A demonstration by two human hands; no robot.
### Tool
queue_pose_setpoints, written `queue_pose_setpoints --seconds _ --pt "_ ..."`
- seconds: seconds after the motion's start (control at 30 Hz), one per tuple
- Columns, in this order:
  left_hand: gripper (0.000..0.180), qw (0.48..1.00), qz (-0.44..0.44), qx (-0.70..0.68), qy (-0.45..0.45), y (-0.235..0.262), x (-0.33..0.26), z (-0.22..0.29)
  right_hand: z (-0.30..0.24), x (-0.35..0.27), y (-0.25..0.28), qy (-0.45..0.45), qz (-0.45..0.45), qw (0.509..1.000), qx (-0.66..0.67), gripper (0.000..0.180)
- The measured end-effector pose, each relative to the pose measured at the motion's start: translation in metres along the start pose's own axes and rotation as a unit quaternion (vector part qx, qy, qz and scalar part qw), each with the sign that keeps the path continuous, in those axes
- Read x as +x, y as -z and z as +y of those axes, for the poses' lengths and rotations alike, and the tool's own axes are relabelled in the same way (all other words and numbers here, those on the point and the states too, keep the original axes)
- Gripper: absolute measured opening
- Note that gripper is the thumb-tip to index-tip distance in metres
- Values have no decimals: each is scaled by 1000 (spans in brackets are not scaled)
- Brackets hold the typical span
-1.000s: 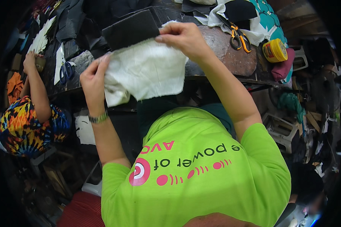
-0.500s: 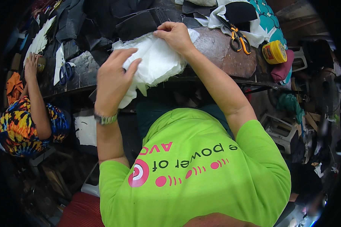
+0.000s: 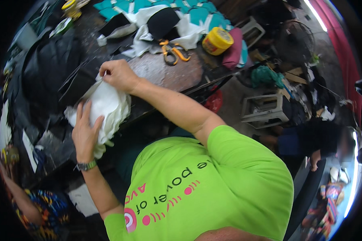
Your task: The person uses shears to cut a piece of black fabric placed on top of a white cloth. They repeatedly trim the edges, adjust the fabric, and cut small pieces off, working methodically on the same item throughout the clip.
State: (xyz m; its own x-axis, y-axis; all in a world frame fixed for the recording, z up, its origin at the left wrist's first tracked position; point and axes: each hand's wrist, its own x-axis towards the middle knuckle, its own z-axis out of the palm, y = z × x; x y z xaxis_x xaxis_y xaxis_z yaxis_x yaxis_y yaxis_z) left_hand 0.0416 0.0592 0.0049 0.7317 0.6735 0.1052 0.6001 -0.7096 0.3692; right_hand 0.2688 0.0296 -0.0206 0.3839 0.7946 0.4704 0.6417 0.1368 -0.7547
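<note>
A stack of white cloth pieces [image 3: 108, 102] with frayed edges lies at the near edge of the dark table. My left hand [image 3: 85, 130], with a watch at its wrist, rests on the stack with its fingers stretched and spread. At the far corner of the cloth, my right hand [image 3: 118, 76] is closed in a pinch on the edge. Dark fabric pieces [image 3: 74, 82] lie just beyond the stack. To the right of my right hand are orange-handled scissors [image 3: 167, 51] on a worn brown board [image 3: 185, 72].
Behind the scissors lie white and black cloth scraps [image 3: 163, 23]. A yellow tub [image 3: 218, 41] stands beside a maroon cloth bundle [image 3: 233, 48] at the table's right. A large black fabric heap [image 3: 48, 76] covers the left. A co-worker's arm [image 3: 22, 197] reaches in at lower left.
The view has swung to the right, so the table sits further left. My left hand has come down flat on the white cloth. My right hand still pinches its edge.
</note>
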Motion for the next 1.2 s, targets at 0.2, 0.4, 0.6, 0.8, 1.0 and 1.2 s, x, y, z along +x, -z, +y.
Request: queue_pose_setpoints --seconds 0.2,0.4,0.6,0.8,1.0,1.2 --pt "60 1000 -11 -22 7 3 0 3 -30 -2 3 129 86 986 -63 9" --pt "63 998 -43 -19 44 1 2 -1 -39 -25 -37 237 -1 958 -162 15" --pt "70 1000 -24 -6 5 -3 -1 -10 -13 -7 2 174 -2 926 -334 13" --pt "70 998 -31 -44 20 0 -1 -8 -35 -32 -19 273 -109 937 -188 31" --pt "75 997 -26 -18 69 6 -26 -11 -17 -44 -35 226 -265 895 -280 72" --pt "59 990 87 -82 80 20 -51 -24 -13 -44 -34 225 -275 889 -290 78"
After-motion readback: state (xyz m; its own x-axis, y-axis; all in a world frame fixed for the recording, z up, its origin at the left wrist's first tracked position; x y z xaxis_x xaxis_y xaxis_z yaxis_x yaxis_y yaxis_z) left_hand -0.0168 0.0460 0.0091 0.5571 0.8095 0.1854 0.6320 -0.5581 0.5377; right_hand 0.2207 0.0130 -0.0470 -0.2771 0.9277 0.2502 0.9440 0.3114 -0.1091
